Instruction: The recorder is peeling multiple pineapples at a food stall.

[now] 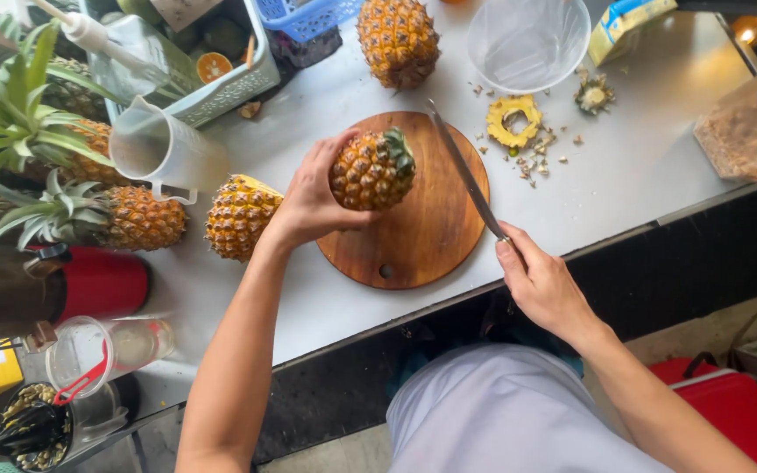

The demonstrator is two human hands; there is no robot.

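I'm seeing whole green-crowned pineapples [124,215] lying far left of the grip, beside a clear plastic measuring jug [155,144]. Just left of the gripping hand, a yellow-orange pineapple with its crown already cut off [238,215] is lying on the grey steel counter [641,166]. My left hand [313,197] is wrapping its fingers tight round a small trimmed golden pineapple [371,169], holding it on its side over the round wooden cutting board [413,228], what looks like a leftover bit of green at its right end. Right of that grip, my right hand [545,285] is closing firmly on the handle of a long thin steel knife [466,171], blade lying across the board just beside the fruit, not cutting. So I'm judging: topping looks done on several, skin all left. Beyond the blade, a cut yellow pineapple ring [513,120] and scraps are lying, with an empty clear plastic bowl [527,39] behind. Packages: a yellow-and-blue rectangular carton [628,24] sitting far upper right, print unreadable; a clear bag of brown grains [751,131] at the right edge.
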